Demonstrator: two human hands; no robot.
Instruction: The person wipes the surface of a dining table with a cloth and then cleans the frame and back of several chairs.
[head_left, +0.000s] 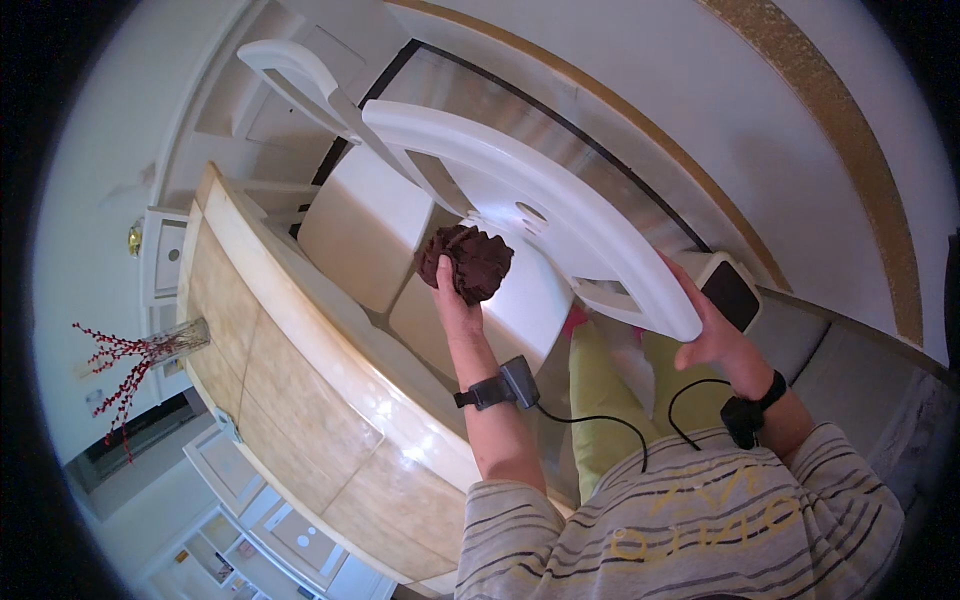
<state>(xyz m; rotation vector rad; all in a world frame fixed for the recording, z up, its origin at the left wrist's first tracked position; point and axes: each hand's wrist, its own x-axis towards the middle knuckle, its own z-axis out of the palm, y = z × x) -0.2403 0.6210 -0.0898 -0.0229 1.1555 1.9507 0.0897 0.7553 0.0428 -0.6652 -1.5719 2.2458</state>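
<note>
A bunched dark brown cloth (472, 262) is gripped in my left hand (454, 307), its thumb pressed over the folds. It is above the pale seat (525, 300) of the nearer white chair. My right hand (712, 330) holds the near end of that chair's curved backrest (540, 176); some of its fingers are hidden behind the rail. Each wrist wears a black strap with a small box, and cables run from both towards my waist.
To the left stretches a glossy beige tiled table (300, 352), with a vase of red-berried twigs (180, 341) at its far side. A second white chair (367, 217) stands beyond the nearer one. A white-and-black object (731, 292) sits by the wall on the right.
</note>
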